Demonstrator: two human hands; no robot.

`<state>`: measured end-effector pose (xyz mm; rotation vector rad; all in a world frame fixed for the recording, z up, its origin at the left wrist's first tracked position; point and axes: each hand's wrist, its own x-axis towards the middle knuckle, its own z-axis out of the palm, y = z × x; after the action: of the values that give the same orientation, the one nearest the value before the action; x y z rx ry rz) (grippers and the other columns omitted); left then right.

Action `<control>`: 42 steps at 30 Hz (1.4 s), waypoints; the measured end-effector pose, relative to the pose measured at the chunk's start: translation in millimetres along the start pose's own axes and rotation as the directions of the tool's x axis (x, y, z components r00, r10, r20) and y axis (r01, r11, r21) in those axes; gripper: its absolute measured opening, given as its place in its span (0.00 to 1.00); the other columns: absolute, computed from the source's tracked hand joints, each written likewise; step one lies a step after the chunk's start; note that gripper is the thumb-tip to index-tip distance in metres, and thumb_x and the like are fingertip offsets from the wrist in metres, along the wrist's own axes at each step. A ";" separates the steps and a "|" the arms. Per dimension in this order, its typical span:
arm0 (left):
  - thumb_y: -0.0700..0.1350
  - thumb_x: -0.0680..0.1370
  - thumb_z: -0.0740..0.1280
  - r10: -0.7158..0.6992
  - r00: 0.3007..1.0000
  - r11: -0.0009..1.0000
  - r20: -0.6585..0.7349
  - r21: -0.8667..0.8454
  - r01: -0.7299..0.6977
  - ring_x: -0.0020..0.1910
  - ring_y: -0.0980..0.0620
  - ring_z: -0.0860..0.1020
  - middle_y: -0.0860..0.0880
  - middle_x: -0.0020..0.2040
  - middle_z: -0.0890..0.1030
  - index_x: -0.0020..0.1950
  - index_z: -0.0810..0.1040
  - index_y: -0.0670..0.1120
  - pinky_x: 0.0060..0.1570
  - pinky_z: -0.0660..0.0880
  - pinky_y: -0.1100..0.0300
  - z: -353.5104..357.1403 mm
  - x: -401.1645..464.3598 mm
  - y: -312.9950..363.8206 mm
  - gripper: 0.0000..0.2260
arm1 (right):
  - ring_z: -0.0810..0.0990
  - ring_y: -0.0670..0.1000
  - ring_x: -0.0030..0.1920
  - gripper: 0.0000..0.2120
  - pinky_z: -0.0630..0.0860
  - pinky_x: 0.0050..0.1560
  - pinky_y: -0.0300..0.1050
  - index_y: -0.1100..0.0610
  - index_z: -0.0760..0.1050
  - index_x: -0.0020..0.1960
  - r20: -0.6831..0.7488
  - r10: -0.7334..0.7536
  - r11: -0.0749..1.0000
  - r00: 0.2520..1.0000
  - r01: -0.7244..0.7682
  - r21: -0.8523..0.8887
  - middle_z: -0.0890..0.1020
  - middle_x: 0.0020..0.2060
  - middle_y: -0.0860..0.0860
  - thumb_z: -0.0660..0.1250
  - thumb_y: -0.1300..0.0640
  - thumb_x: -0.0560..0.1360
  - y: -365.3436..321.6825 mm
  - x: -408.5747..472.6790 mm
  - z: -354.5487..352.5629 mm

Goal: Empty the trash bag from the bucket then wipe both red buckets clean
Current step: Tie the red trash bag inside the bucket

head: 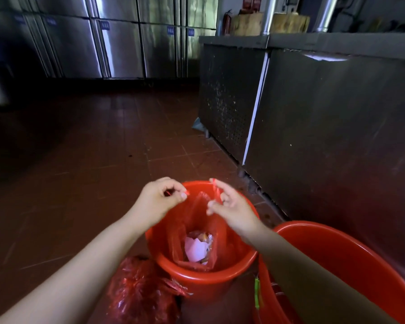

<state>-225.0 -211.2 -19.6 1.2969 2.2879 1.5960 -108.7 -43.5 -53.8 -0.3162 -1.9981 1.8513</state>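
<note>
- Red trash bag (197,230) sits inside the smaller red bucket (204,274), centre near; pale paper scraps (195,249) and other waste show at the bottom of the bag.
- Left hand (158,199) has fingers curled, pinching one red handle strip of the bag above the bucket's far-left rim.
- Right hand (232,204) pinches the other handle strip between thumb and forefinger, other fingers spread loose, above the far-right rim.
- Judgement: task is early; bag not yet lifted out, handles look gathered for tying or pulling up. Emptying still to do.
- No cloth in view; wiping of both buckets looks not begun.
- Second, larger red bucket (351,265) stands just beside the first on the right, near edge cut off; inside looks bare as far as visible.
- Crumpled red plastic (140,291) lies on the floor touching the small bucket's near-left side; cannot tell what it holds.
- Floor (80,160) is dark reddish-brown tile, dull and marked.
- Steel counter unit (313,113) runs along the right; wood chopping blocks (290,23) on top, far.
- Steel fridge doors (117,43) line the far wall; dim lighting.
</note>
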 end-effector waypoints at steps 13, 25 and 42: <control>0.36 0.72 0.70 -0.002 0.994 0.990 0.111 0.139 -0.014 0.45 0.55 0.78 0.53 0.41 0.82 0.46 0.83 0.48 0.52 0.71 0.64 20.7 6.9 -16.0 0.08 | 0.65 0.41 0.23 0.26 0.66 0.30 0.34 0.48 0.75 0.24 -0.059 0.118 0.983 0.991 -0.125 -0.132 0.67 0.20 0.45 0.59 0.56 0.80 12.2 -5.0 24.4; 0.40 0.69 0.74 0.091 0.996 0.992 -0.014 0.090 -0.089 0.42 0.56 0.74 0.55 0.36 0.78 0.37 0.79 0.55 0.47 0.67 0.66 54.1 -14.2 -25.8 0.10 | 0.73 0.49 0.27 0.05 0.69 0.28 0.38 0.61 0.76 0.41 -0.053 0.354 0.871 0.934 -0.309 0.381 0.81 0.35 0.60 0.64 0.67 0.74 8.4 12.1 12.5; 0.35 0.79 0.61 -0.276 0.887 0.851 0.370 -0.335 0.405 0.39 0.45 0.64 0.41 0.39 0.69 0.60 0.76 0.49 0.39 0.62 0.57 80.6 6.7 -54.7 0.14 | 0.81 0.47 0.44 0.12 0.74 0.50 0.39 0.60 0.80 0.35 0.218 -0.467 0.546 0.857 0.473 -0.692 0.84 0.38 0.50 0.70 0.75 0.59 27.3 4.2 -23.6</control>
<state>-222.6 -152.7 -97.7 0.8927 1.7529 1.5033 -105.0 -17.8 -79.2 0.0425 -2.4371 0.6552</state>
